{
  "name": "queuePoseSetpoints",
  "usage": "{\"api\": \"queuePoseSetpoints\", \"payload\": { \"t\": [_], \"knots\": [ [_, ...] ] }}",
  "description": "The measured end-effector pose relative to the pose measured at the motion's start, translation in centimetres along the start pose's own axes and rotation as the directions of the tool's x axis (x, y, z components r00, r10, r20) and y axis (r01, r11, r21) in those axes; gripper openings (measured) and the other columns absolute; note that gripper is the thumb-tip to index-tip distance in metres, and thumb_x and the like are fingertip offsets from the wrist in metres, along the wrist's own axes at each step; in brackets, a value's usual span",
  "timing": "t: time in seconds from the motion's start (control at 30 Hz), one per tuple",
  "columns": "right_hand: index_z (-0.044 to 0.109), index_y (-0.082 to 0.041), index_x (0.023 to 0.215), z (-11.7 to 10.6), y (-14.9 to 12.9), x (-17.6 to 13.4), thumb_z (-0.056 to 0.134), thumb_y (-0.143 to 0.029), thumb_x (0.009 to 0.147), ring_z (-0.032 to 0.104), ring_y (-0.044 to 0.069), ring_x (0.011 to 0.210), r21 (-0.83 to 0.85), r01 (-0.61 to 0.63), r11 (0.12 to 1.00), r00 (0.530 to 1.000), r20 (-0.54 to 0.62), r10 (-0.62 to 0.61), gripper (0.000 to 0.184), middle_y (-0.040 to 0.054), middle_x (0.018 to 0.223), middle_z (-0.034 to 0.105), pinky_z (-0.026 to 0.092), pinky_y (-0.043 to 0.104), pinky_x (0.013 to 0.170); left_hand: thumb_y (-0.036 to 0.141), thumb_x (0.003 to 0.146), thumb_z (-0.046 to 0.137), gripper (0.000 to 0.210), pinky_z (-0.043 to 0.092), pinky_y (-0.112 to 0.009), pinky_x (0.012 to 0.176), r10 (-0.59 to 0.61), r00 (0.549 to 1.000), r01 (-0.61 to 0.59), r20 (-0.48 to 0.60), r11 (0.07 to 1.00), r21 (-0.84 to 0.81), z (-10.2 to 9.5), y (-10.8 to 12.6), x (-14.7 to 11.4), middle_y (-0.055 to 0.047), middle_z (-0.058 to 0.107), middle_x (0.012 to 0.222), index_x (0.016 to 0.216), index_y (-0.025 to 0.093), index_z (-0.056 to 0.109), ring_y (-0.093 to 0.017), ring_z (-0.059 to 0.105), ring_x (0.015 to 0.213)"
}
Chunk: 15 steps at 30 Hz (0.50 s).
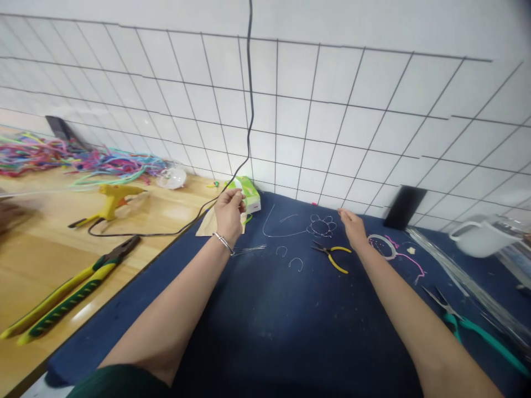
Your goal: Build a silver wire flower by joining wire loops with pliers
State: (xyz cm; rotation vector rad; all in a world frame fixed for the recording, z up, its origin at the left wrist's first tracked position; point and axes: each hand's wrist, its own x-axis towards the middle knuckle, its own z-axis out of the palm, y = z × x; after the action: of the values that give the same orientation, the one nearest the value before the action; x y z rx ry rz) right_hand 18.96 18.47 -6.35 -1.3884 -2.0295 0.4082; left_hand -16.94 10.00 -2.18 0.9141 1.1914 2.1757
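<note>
My left hand (230, 213), with a metal bracelet at the wrist, is raised over the back of the dark blue mat, thumb and fingers pinched together. Anything in that pinch is too thin to make out. Off to the right, my right hand (352, 225) has its fingers pressed together near the wall; what they hold, if anything, does not show. Between them lies a wire flower (321, 226) with looped petals and a long bent wire stem (284, 236). Yellow-handled pliers (336, 258) rest open below it, beside two small wire curls (296, 264). Several straight wires (251, 249) lie by my left wrist.
Large yellow-green pliers (74, 293) and a yellow glue gun (116, 199) lie on the wooden table at left. Behind are colourful pipe cleaners (103, 160). At right are teal-handled pliers (460, 320), a wire bundle (464, 271) and a white mug (481, 237). A black cord (250, 94) hangs centrally.
</note>
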Motion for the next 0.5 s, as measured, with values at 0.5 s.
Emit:
{"api": "queuePoseSetpoints", "payload": {
  "t": [0.5],
  "knots": [
    [0.065, -0.018, 0.066, -1.7, -6.7, 0.0, 0.060, -0.036, 0.065, 0.061, 0.018, 0.053, -0.083, -0.199, 0.977, 0.979, 0.032, 0.202, 0.019, 0.0061, 0.065, 0.067, 0.043, 0.026, 0.053, 0.023, 0.071, 0.055, 0.012, 0.041, -0.019, 0.045, -0.163, 0.915, 0.087, 0.370, 0.973, 0.214, 3.4, 1.3, -6.0, 0.000, 0.059, 0.062, 0.078, 0.014, 0.061, -0.007, 0.049, 0.045]
  ]
}}
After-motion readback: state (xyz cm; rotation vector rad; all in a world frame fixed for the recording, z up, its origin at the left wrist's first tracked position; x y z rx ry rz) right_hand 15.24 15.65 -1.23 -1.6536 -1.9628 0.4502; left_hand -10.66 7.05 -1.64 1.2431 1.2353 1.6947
